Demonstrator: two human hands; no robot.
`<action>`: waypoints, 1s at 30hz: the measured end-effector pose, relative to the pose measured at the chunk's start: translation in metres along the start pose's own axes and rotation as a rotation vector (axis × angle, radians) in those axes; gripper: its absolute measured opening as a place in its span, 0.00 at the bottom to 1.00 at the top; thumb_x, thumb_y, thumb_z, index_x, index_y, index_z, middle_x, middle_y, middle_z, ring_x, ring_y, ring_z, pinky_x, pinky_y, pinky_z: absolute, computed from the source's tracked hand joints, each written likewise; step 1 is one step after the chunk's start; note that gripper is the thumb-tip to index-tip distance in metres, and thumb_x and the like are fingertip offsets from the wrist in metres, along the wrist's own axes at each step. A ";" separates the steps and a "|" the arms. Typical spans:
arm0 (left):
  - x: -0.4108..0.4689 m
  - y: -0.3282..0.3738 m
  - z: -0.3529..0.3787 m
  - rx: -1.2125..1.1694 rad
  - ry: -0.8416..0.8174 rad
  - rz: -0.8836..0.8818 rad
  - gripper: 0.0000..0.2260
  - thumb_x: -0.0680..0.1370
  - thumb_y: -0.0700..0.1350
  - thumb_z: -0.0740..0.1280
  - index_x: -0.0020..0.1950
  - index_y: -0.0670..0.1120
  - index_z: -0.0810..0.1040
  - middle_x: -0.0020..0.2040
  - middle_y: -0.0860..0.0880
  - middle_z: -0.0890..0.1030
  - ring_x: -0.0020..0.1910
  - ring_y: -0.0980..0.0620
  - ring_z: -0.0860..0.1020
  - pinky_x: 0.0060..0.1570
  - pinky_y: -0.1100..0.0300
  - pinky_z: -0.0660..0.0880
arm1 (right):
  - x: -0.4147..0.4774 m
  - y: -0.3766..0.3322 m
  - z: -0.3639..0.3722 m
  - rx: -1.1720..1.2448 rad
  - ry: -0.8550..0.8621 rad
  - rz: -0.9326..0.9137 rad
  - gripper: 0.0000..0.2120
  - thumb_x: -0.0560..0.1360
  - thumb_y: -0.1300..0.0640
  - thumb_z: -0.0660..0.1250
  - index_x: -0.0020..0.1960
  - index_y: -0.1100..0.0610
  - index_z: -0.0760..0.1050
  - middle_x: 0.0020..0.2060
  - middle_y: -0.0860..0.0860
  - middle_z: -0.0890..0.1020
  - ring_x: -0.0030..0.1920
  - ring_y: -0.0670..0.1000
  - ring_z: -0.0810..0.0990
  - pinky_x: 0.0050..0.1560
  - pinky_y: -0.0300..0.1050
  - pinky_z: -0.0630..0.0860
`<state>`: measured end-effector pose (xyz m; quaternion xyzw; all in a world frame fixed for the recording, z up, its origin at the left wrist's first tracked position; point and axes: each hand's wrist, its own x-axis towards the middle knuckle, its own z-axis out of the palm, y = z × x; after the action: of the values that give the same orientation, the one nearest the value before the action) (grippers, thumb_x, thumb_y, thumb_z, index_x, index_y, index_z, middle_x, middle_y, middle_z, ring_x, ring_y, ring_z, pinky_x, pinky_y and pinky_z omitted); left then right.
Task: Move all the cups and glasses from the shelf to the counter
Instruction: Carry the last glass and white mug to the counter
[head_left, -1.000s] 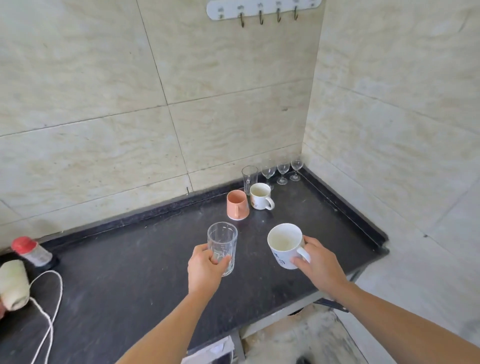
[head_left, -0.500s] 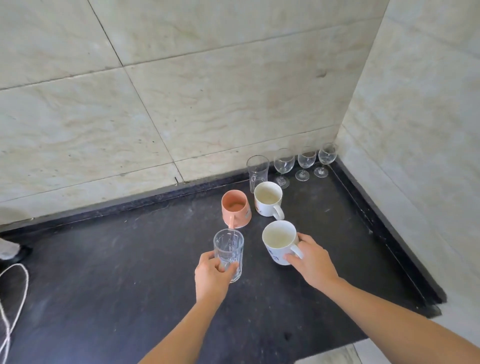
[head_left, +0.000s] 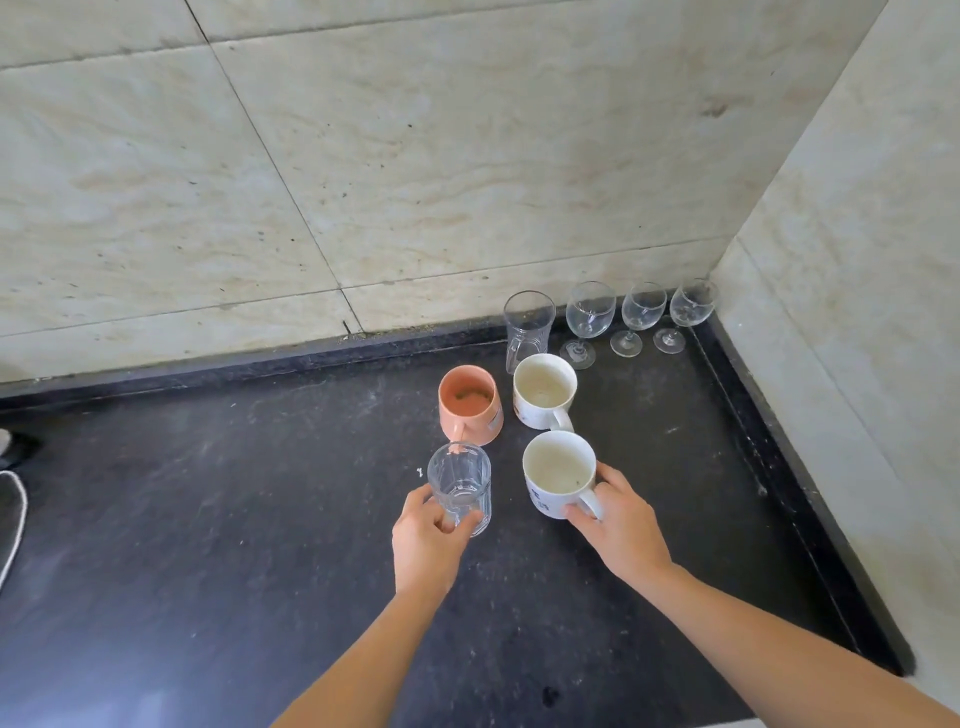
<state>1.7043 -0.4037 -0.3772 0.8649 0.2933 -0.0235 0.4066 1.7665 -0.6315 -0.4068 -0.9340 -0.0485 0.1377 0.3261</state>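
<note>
My left hand (head_left: 423, 545) grips a clear ribbed glass tumbler (head_left: 460, 486), upright, low over the black counter (head_left: 208, 519). My right hand (head_left: 618, 525) holds a white mug (head_left: 558, 470) by its handle, just right of the tumbler. Behind them stand a pink mug (head_left: 467, 402) and a second white mug (head_left: 544, 389). Along the back wall are a tall clear glass (head_left: 527, 327) and three wine glasses (head_left: 589, 317), (head_left: 641, 312), (head_left: 691, 309) in the corner. I cannot tell whether the held cups touch the counter.
Tiled walls close the counter at the back and right, with a raised black rim (head_left: 779, 467) along them. A white cord (head_left: 15, 525) and a dark object (head_left: 15, 447) lie at the far left edge. The counter's front edge runs at lower right.
Both hands have carried the tumbler and the white mug forward, toward the pink and white mugs, and lower to the counter. The view has moved closer to the corner.
</note>
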 end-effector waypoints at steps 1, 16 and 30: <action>-0.001 0.000 0.001 0.011 0.004 0.001 0.26 0.68 0.46 0.76 0.23 0.44 0.60 0.56 0.52 0.77 0.37 0.61 0.75 0.34 0.69 0.66 | 0.001 0.000 0.000 -0.013 0.002 -0.004 0.15 0.73 0.46 0.68 0.55 0.54 0.77 0.65 0.45 0.72 0.51 0.50 0.79 0.50 0.45 0.77; -0.026 -0.013 -0.023 0.124 -0.003 0.063 0.14 0.70 0.57 0.71 0.36 0.47 0.76 0.63 0.52 0.72 0.44 0.56 0.73 0.41 0.61 0.69 | -0.007 -0.012 -0.033 -0.387 -0.008 -0.001 0.19 0.68 0.35 0.65 0.46 0.49 0.75 0.69 0.48 0.69 0.59 0.50 0.76 0.50 0.50 0.76; -0.172 -0.074 -0.174 0.315 0.443 0.039 0.12 0.73 0.53 0.69 0.41 0.44 0.79 0.61 0.46 0.75 0.55 0.44 0.76 0.52 0.53 0.70 | -0.076 -0.198 0.004 -0.420 -0.017 -0.882 0.16 0.74 0.45 0.64 0.57 0.55 0.75 0.64 0.49 0.74 0.60 0.53 0.74 0.50 0.50 0.72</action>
<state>1.4881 -0.3262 -0.2640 0.9071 0.3510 0.1288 0.1931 1.6921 -0.4879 -0.2688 -0.8689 -0.4689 -0.0189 0.1576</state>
